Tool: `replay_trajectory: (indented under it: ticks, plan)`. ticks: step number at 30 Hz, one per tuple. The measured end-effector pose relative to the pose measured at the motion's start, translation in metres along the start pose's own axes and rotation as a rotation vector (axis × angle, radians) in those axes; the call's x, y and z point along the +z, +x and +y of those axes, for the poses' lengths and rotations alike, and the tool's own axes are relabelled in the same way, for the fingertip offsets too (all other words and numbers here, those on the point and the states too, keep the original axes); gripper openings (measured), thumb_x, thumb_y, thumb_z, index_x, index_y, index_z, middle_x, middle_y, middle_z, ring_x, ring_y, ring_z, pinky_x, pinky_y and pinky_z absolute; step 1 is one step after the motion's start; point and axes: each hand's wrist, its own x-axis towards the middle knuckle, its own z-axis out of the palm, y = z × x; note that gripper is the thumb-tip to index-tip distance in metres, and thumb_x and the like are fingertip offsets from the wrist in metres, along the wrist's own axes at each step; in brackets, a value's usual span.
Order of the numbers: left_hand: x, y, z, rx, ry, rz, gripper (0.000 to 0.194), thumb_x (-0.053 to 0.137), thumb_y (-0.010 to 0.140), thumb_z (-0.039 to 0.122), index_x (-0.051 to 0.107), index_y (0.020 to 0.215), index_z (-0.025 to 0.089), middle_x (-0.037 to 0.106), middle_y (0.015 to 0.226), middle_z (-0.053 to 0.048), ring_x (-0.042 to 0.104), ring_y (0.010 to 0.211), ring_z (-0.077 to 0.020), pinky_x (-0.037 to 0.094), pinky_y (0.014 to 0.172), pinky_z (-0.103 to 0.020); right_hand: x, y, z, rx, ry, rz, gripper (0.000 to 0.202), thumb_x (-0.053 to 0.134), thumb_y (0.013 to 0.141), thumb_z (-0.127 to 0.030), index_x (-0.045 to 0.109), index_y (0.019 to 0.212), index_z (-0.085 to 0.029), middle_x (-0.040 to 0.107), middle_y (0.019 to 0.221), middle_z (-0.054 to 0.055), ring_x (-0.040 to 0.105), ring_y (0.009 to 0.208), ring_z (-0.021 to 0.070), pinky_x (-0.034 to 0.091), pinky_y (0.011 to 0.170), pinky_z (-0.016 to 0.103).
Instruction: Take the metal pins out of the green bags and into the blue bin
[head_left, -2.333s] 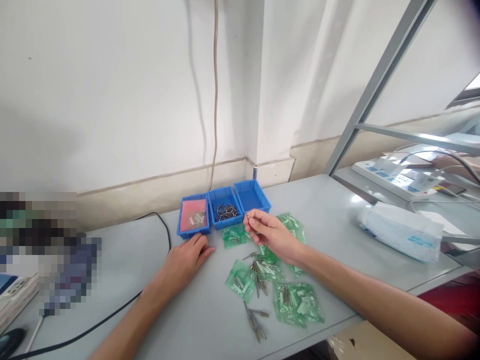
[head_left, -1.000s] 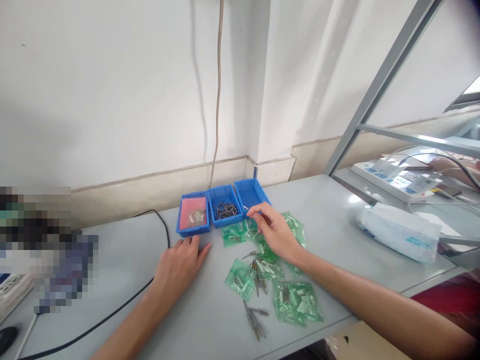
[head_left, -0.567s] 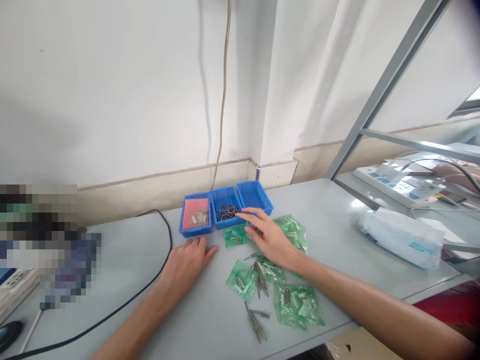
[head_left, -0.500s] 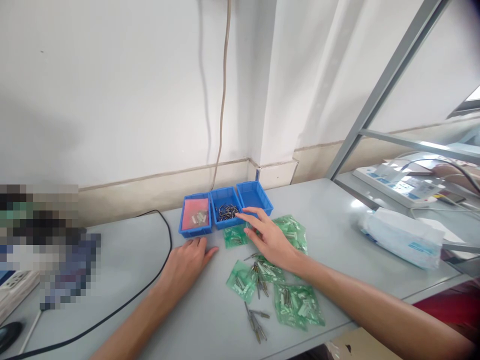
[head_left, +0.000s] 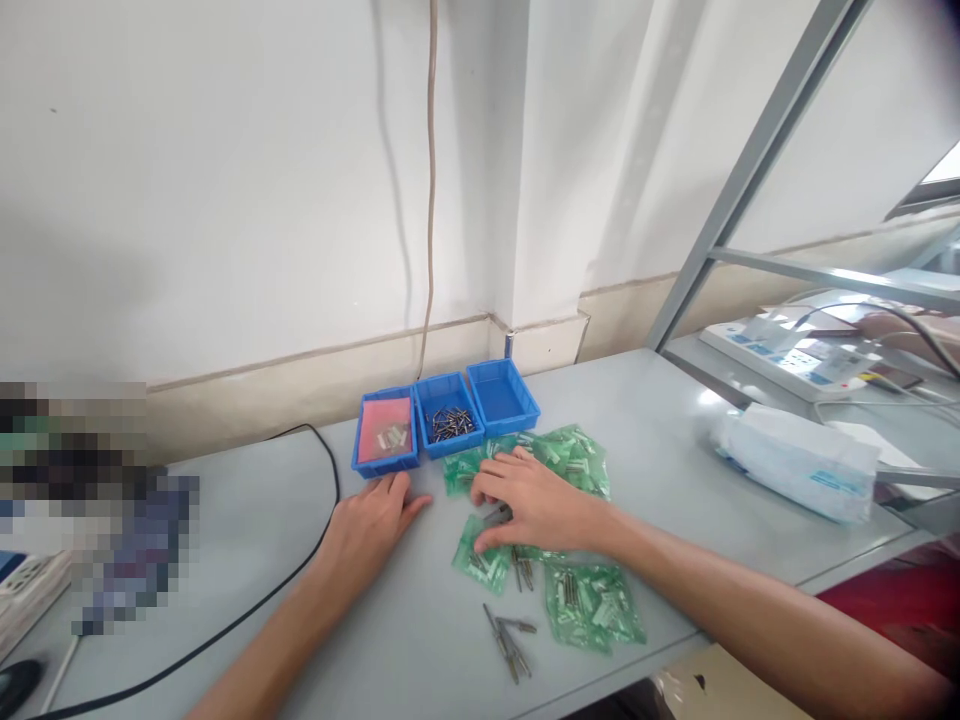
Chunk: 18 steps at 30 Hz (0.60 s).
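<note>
My left hand (head_left: 377,515) rests on the grey table just in front of the left blue bin (head_left: 385,463), thumb spread and nothing held. That bin has a pink sheet (head_left: 380,421) and small clear pieces inside. In the middle bin (head_left: 448,447) lie many small metal pins (head_left: 453,424). The right bin (head_left: 503,394) looks empty. My right hand (head_left: 534,500) is over green bags (head_left: 577,455), fingers curled and apart from the thumb, above a small bag (head_left: 480,560). Metal pieces show under its palm. More metal rods (head_left: 510,640) and a filled green bag (head_left: 594,603) lie nearer the front edge.
A black cable (head_left: 247,610) curves across the left of the table. At the right are a white and blue plastic pack (head_left: 802,462), a metal frame (head_left: 765,165) and a power strip (head_left: 780,360). A dark mouse (head_left: 19,685) sits at the lower left.
My right hand has moved from near the bins down toward the front, over the small green bag and rods, with fingers more curled. My left hand stays in place. The view has shifted slightly.
</note>
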Motion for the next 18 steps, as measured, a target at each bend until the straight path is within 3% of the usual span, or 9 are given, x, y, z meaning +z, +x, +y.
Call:
replay_trajectory:
  ticks: [8, 18]
  plan:
    - [0.0010, 0.0050, 0.0023, 0.028, -0.078, 0.069, 0.043, 0.033, 0.116, 0.048, 0.055, 0.092, 0.021, 0.065, 0.084, -0.001, 0.066, 0.072, -0.0175, 0.035, 0.057, -0.030, 0.0050, 0.0012, 0.0027, 0.017, -0.005, 0.040, 0.016, 0.058, 0.111, -0.035, 0.065, 0.105, -0.021, 0.073, 0.105, 0.003, 0.065, 0.098, 0.0206, 0.036, 0.089, 0.036]
    - [-0.0067, 0.0010, -0.0038, 0.084, -0.235, 0.032, 0.028, 0.043, 0.114, 0.044, 0.060, 0.113, 0.022, 0.068, 0.102, -0.005, 0.068, 0.087, -0.0199, 0.048, 0.071, -0.029, -0.0009, 0.0030, -0.0008, 0.082, -0.066, 0.113, 0.018, 0.052, 0.110, -0.023, 0.066, 0.098, -0.021, 0.072, 0.096, 0.004, 0.063, 0.090, 0.0215, 0.035, 0.085, 0.036]
